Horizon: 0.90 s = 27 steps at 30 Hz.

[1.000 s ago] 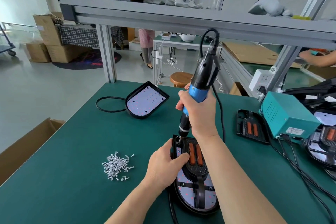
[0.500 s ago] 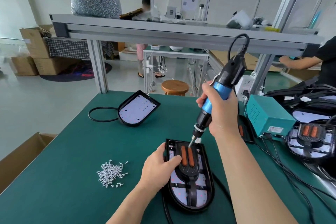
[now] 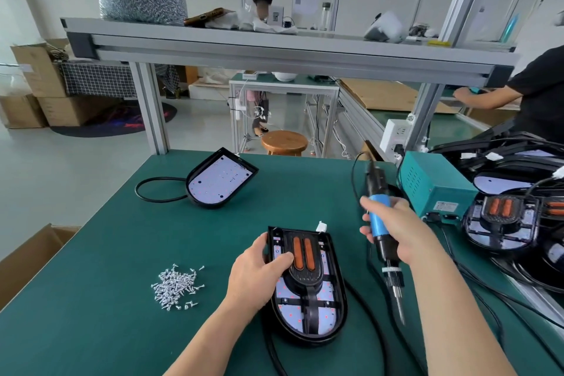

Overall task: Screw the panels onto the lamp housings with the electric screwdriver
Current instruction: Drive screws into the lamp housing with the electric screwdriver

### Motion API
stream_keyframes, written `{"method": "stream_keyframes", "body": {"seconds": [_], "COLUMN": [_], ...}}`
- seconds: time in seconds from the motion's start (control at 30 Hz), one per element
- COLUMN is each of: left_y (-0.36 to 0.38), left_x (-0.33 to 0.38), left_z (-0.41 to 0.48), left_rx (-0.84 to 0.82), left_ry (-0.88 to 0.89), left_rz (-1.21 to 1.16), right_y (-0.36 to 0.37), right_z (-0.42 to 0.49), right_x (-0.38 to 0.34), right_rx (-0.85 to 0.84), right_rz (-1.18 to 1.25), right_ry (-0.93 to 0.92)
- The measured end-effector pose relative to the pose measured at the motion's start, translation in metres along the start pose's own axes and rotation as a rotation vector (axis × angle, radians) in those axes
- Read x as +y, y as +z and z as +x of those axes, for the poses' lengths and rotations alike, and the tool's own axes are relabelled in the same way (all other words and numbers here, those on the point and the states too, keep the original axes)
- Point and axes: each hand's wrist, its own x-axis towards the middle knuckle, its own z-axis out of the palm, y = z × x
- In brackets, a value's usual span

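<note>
A black lamp housing with a white LED board and a black panel bearing two orange strips lies on the green mat in front of me. My left hand holds its upper left edge, thumb lying on the panel. My right hand grips the blue-and-black electric screwdriver to the right of the housing, bit pointing down and toward me, clear of the panel. A pile of small silver screws lies to the left. A second housing without a panel sits at the back left.
A teal power box stands at the right with cables trailing over the mat. Several assembled housings are stacked at the far right. An aluminium shelf spans overhead. A cardboard box stands beside the table's left edge. Another person works at back right.
My right hand has lifted the screwdriver off the panel's top edge and swung it away to the right of the housing. My left hand has stayed on the housing.
</note>
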Motion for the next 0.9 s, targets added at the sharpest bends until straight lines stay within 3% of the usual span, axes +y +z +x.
{"method": "stream_keyframes", "body": {"seconds": [0.13,0.37,0.53,0.63,0.73,0.9], "left_y": [0.000,-0.001,-0.002,-0.002,-0.002,-0.001], "left_x": [0.001,-0.001,0.000,-0.001,-0.003,-0.004], "left_z": [-0.001,-0.003,-0.003,-0.003,-0.003,-0.002], "left_rx": [-0.005,-0.009,-0.001,-0.001,0.002,0.008], "left_ry": [0.007,0.003,0.014,0.022,0.031,0.028], "left_rz": [-0.006,-0.024,-0.021,-0.025,-0.036,-0.067], "right_y": [0.008,0.030,0.044,0.049,0.048,0.043], "right_z": [0.000,-0.007,-0.022,-0.033,-0.046,-0.069], "right_x": [0.018,0.041,0.048,0.054,0.054,0.053], "right_rx": [0.002,0.184,0.230,0.259,0.220,0.132], "right_rz": [-0.335,-0.911,-1.053,-1.212,-1.130,-1.165], "right_ry": [-0.032,-0.201,-0.308,-0.473,-0.630,-0.542]}}
